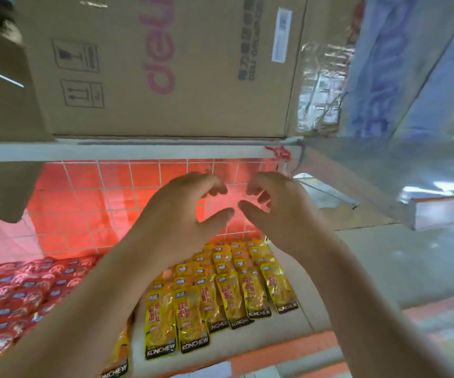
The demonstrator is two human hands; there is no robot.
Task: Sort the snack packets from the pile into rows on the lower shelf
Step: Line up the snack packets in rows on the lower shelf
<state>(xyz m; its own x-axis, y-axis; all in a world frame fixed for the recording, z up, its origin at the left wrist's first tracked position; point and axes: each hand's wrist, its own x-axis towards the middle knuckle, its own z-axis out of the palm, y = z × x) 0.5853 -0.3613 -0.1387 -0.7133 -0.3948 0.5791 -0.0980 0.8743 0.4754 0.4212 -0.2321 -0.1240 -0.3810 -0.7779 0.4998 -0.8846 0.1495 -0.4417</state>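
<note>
Yellow snack packets (220, 293) lie in overlapping rows on the lower shelf (288, 347), labels facing up. Red snack packets (21, 290) cover the shelf to their left. My left hand (176, 211) and my right hand (272, 205) hover side by side above the back of the yellow rows, thumbs almost meeting. Their fingers are loosely curled and hold nothing. My left forearm hides part of the yellow packets at the left of the rows.
A white wire grid (97, 203) over a red backing closes the shelf's rear. A large cardboard box (166, 66) stands on the upper shelf (138, 152) right above my hands. Plastic-wrapped goods (411, 132) fill the right.
</note>
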